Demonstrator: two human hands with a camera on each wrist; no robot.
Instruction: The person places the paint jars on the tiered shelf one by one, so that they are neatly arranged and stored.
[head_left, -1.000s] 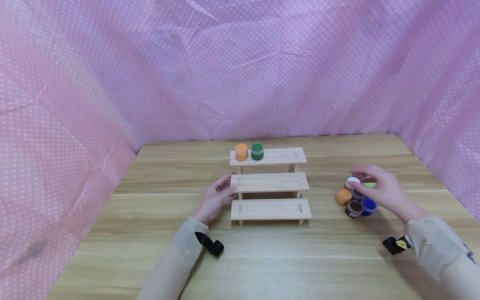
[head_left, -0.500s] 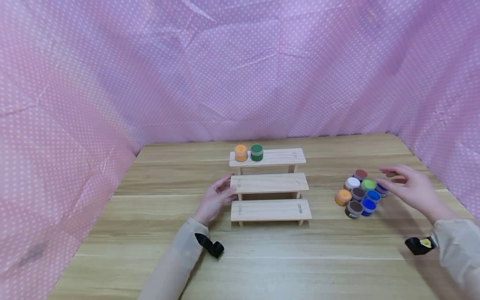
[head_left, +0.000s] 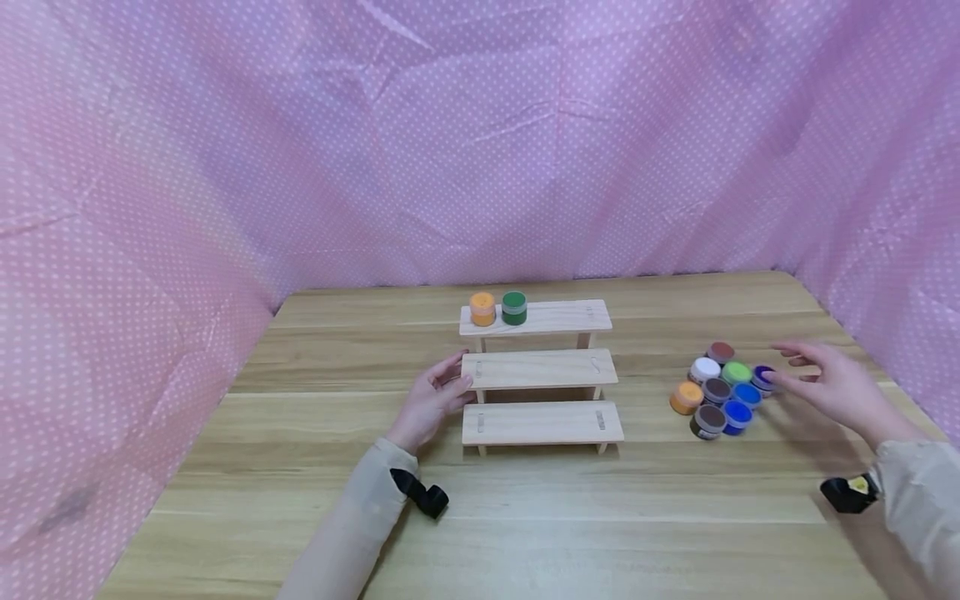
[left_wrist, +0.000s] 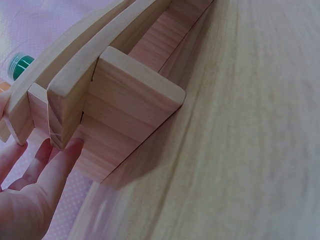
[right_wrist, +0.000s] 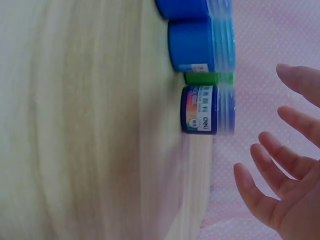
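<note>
A three-step wooden display stand (head_left: 538, 369) stands mid-table. An orange paint jar (head_left: 482, 309) and a dark green paint jar (head_left: 514, 308) sit on its top step, toward the left. My left hand (head_left: 431, 402) holds the left end of the middle step, thumb in front and fingers behind; the left wrist view has this hand (left_wrist: 37, 192) against the step ends. At right, my right hand (head_left: 840, 387) is spread beside a purple paint jar (right_wrist: 207, 110), holding nothing. In the right wrist view that hand (right_wrist: 290, 175) is apart from the jar.
Several more paint jars are clustered on the wooden table (head_left: 525, 533) at right: white (head_left: 704, 370), light green (head_left: 737, 374), orange (head_left: 687, 398), brown (head_left: 708, 422) and blue (head_left: 737, 417) among them. Pink dotted cloth (head_left: 480, 150) hangs behind the table.
My right hand has moved from above the white jar to the right side of the jar cluster, uncovering the jars. My left hand stays at the stand.
</note>
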